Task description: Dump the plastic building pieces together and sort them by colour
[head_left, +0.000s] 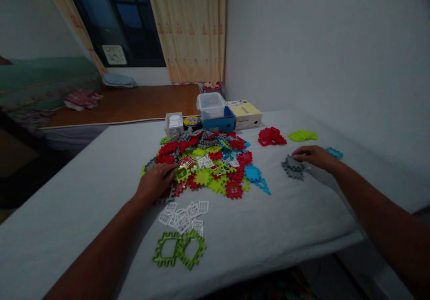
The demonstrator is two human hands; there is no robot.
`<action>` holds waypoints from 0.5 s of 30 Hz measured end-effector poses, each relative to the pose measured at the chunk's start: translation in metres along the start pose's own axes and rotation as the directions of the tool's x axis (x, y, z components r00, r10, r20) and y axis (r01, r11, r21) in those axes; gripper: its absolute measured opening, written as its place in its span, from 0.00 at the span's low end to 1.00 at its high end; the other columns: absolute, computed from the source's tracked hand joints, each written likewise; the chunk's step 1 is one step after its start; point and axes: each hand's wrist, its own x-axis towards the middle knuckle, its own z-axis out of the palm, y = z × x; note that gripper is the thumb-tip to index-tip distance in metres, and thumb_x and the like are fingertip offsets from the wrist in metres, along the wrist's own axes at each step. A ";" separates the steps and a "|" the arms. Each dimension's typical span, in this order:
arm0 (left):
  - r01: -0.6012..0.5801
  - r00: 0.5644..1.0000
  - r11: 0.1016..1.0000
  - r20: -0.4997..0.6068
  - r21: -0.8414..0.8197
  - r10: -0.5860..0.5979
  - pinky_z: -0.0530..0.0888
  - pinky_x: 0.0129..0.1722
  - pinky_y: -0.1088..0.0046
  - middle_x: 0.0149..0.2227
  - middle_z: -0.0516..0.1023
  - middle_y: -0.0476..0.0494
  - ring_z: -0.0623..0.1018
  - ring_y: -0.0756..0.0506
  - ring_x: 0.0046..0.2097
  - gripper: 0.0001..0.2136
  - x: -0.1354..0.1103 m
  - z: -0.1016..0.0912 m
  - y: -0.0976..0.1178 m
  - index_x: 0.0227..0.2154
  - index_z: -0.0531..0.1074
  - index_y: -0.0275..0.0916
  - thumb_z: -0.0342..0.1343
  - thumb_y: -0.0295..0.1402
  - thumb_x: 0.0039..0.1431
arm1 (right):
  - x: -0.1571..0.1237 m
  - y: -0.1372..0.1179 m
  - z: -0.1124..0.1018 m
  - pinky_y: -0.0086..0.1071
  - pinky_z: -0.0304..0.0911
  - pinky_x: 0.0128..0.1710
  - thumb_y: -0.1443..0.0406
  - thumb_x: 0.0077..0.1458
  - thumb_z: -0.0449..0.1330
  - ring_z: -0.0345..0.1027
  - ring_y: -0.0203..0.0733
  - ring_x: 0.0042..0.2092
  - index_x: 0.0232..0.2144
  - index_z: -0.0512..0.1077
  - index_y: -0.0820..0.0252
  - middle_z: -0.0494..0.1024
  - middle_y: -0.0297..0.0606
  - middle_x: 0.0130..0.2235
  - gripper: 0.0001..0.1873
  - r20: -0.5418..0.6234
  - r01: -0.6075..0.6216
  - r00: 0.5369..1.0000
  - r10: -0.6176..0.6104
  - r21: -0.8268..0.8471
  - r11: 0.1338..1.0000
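Note:
A big heap of flat interlocking plastic pieces (pixel 208 163) in red, lime, blue, grey and white lies mid-table. My left hand (pixel 155 181) rests on the heap's left edge, fingers curled over pieces; what it grips is hidden. My right hand (pixel 314 156) reaches to a small stack of grey pieces (pixel 293 168) at the right, fingertips pinched on the top one. Sorted piles lie around: red pieces (pixel 271 136), lime pieces (pixel 303 135), blue pieces (pixel 334 152), white grid pieces (pixel 184 215) and two green frames (pixel 179 248).
The white-covered table (pixel 268 228) ends close to me and meets a wall on the right. At its far edge stand a clear lidded tub (pixel 210 105) on a blue box, a yellow-white box (pixel 244 113), a small white box (pixel 174 122) and a round tin (pixel 191 121).

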 end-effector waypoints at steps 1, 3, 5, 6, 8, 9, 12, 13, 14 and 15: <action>0.005 1.000 1.000 -0.001 0.000 -0.005 0.74 0.45 0.66 0.46 0.81 0.42 0.78 0.41 0.47 0.20 0.000 0.000 0.000 0.47 0.77 0.45 0.44 0.45 0.64 | -0.001 -0.002 0.003 0.38 0.67 0.36 0.47 0.45 0.63 0.75 0.49 0.35 0.30 0.79 0.55 0.83 0.40 0.35 0.20 -0.045 -0.005 0.999 0.002 -0.067 0.998; 0.007 1.000 1.000 -0.001 0.005 -0.007 0.74 0.45 0.66 0.47 0.81 0.43 0.78 0.41 0.48 0.19 0.000 0.001 0.000 0.47 0.77 0.45 0.44 0.44 0.65 | -0.001 -0.022 0.013 0.38 0.67 0.36 0.51 0.49 0.61 0.75 0.47 0.34 0.33 0.80 0.55 0.83 0.41 0.38 0.16 -0.136 0.030 0.989 -0.052 -0.162 0.986; 0.003 1.000 1.000 -0.002 0.016 -0.003 0.74 0.45 0.67 0.46 0.81 0.43 0.78 0.41 0.47 0.19 0.000 0.002 0.000 0.48 0.77 0.45 0.44 0.44 0.65 | 0.000 -0.057 0.031 0.37 0.67 0.37 0.55 0.52 0.60 0.74 0.46 0.35 0.37 0.79 0.54 0.82 0.40 0.40 0.14 -0.123 0.166 0.975 -0.185 -0.150 0.975; 0.000 1.000 1.000 -0.002 0.020 0.000 0.74 0.44 0.67 0.46 0.81 0.43 0.78 0.41 0.47 0.19 0.000 0.002 -0.001 0.48 0.77 0.46 0.44 0.44 0.65 | 0.001 -0.077 0.041 0.36 0.67 0.38 0.56 0.54 0.59 0.74 0.45 0.36 0.39 0.79 0.54 0.82 0.40 0.41 0.14 -0.071 0.256 0.962 -0.264 -0.111 0.960; -0.006 1.000 1.000 -0.003 0.023 0.006 0.74 0.44 0.67 0.46 0.81 0.43 0.78 0.41 0.46 0.19 -0.001 0.002 -0.001 0.48 0.77 0.46 0.44 0.45 0.66 | 0.004 -0.118 0.064 0.36 0.67 0.39 0.59 0.56 0.58 0.74 0.44 0.38 0.41 0.78 0.54 0.81 0.40 0.42 0.13 0.042 0.402 0.915 -0.400 -0.047 0.914; -0.008 1.000 1.000 -0.009 0.023 0.009 0.74 0.44 0.67 0.46 0.81 0.43 0.78 0.41 0.47 0.19 -0.001 0.002 -0.001 0.48 0.77 0.45 0.44 0.45 0.66 | 0.006 -0.136 0.074 0.36 0.67 0.42 0.61 0.56 0.58 0.73 0.45 0.41 0.43 0.78 0.54 0.81 0.40 0.43 0.14 0.080 0.468 0.883 -0.463 -0.049 0.883; 0.005 0.999 0.999 -0.047 0.034 -0.003 0.74 0.45 0.67 0.46 0.80 0.42 0.77 0.41 0.47 0.19 -0.001 -0.002 0.000 0.48 0.77 0.44 0.44 0.44 0.66 | 0.015 -0.172 0.100 0.39 0.63 0.49 0.65 0.55 0.60 0.70 0.49 0.49 0.48 0.76 0.55 0.80 0.43 0.47 0.17 0.193 0.610 0.790 -0.581 -0.153 0.778; 0.020 0.998 0.999 -0.068 0.040 -0.018 0.73 0.45 0.67 0.45 0.80 0.42 0.77 0.41 0.47 0.19 -0.002 -0.004 0.001 0.47 0.77 0.44 0.44 0.43 0.66 | 0.018 -0.179 0.106 0.39 0.62 0.49 0.66 0.54 0.61 0.69 0.50 0.49 0.49 0.76 0.56 0.79 0.44 0.46 0.18 0.234 0.634 0.771 -0.592 -0.197 0.748; 0.039 0.995 0.998 -0.090 0.045 -0.035 0.73 0.45 0.67 0.45 0.80 0.42 0.77 0.41 0.47 0.19 -0.002 -0.006 0.001 0.47 0.77 0.44 0.44 0.43 0.66 | 0.021 -0.184 0.110 0.39 0.61 0.48 0.66 0.54 0.61 0.69 0.51 0.49 0.49 0.75 0.57 0.80 0.45 0.46 0.19 0.273 0.650 0.758 -0.593 -0.236 0.722; 0.055 0.993 0.997 -0.109 0.046 -0.050 0.73 0.46 0.67 0.45 0.80 0.42 0.77 0.41 0.47 0.18 -0.001 -0.007 0.002 0.47 0.77 0.44 0.44 0.43 0.66 | 0.024 -0.187 0.113 0.38 0.61 0.47 0.66 0.54 0.61 0.69 0.51 0.47 0.49 0.75 0.58 0.80 0.45 0.44 0.19 0.302 0.660 0.749 -0.589 -0.268 0.702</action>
